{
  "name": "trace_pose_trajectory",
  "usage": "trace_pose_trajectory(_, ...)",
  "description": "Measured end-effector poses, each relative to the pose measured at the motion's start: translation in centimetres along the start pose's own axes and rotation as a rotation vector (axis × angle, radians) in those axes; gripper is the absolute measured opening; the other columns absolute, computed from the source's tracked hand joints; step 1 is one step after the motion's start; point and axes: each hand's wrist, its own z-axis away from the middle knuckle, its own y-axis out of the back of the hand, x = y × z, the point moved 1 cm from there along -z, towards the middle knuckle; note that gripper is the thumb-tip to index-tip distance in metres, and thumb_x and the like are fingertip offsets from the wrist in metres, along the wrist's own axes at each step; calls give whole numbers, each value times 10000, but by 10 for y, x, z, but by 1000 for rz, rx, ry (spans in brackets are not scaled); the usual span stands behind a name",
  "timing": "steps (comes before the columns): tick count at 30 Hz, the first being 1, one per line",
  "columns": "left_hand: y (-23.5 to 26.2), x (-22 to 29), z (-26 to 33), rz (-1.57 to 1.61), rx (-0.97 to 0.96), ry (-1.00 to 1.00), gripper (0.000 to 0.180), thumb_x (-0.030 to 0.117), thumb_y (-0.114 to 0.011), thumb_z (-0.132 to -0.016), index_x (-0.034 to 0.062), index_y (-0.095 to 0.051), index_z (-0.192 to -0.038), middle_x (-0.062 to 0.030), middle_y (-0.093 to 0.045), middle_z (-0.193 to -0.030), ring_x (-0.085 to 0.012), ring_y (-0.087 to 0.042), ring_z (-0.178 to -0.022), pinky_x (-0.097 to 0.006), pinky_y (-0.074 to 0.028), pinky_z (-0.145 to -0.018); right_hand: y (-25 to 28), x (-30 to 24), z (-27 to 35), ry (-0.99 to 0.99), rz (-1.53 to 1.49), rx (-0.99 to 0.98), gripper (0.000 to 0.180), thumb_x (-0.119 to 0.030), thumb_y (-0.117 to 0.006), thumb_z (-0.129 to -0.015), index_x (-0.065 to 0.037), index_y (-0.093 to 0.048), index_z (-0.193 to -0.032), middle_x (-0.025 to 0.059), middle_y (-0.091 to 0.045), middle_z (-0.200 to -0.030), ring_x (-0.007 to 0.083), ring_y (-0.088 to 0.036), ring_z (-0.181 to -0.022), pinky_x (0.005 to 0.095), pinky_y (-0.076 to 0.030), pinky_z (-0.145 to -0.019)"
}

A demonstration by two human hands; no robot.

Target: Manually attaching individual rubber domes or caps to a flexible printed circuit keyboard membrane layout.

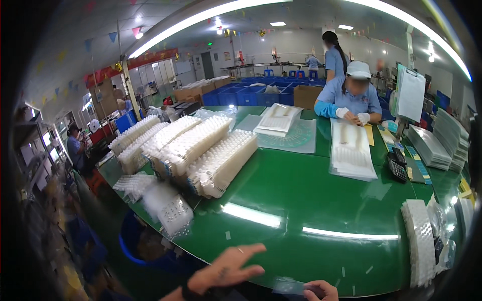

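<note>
- Left hand (228, 271) is held spread above the green worktop (301, 200); right hand (321, 291) is pinching a clear plastic sheet (288, 287).
- Judged step: sheet being picked up; firm pinch needed next.

A brown cardboard box (306, 95) stood at the far edge of the green table (301, 200), just left of the co-worker seated opposite me. More brown cartons (193, 90) were stacked farther back on the left, beside a row of blue plastic crates (251, 94). A white sheet on a clipboard (410, 94) stood upright at the table's right side. Below it, small yellow and blue label slips (419, 168) lay on the tabletop beside a black calculator (398, 167). A long red banner (131, 64) hung along the left wall, under strings of coloured pennant flags (113, 36).
</note>
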Motion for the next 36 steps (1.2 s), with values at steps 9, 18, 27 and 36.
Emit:
trace_pose_trajectory(9,167,-161,-75,-738,389,22,560,303,-781,-738,-6,-584,-1161,-224,-649,-1088,-400,-603,-1050,-424,-477,-922,-2,2,-22,38,143,102,195,-15,-633,-903,15,-605,-1093,33,-645,-934,75,-589,-875,220,-489,-777)
trace_pose_trajectory(18,188,-200,-87,-269,419,279,284,219,-636,-876,-5,-685,-1043,-158,-721,-909,-236,-703,-825,-353,-543,-713,-7,2,-27,146,328,177,197,-40,-666,-874,12,-631,-1061,30,-610,-852,59,-539,-710,201,-430,-602)
trace_pose_trajectory(27,144,-121,-130,-978,688,-103,90,128,-536,-842,109,-623,-829,-149,-580,-632,-330,-639,-600,-424,-494,-538,-8,-2,-23,196,357,169,191,-28,-674,-854,22,-638,-1034,80,-624,-839,107,-562,-689,234,-455,-596)
trace_pose_trajectory(36,-21,-2,-86,-476,-272,-75,303,351,-631,-883,50,-647,-848,-117,-667,-912,-292,-676,-760,-397,-525,-626,-2,-26,-7,33,271,6,193,-14,-656,-863,25,-627,-1050,85,-654,-869,116,-625,-783,241,-502,-689)
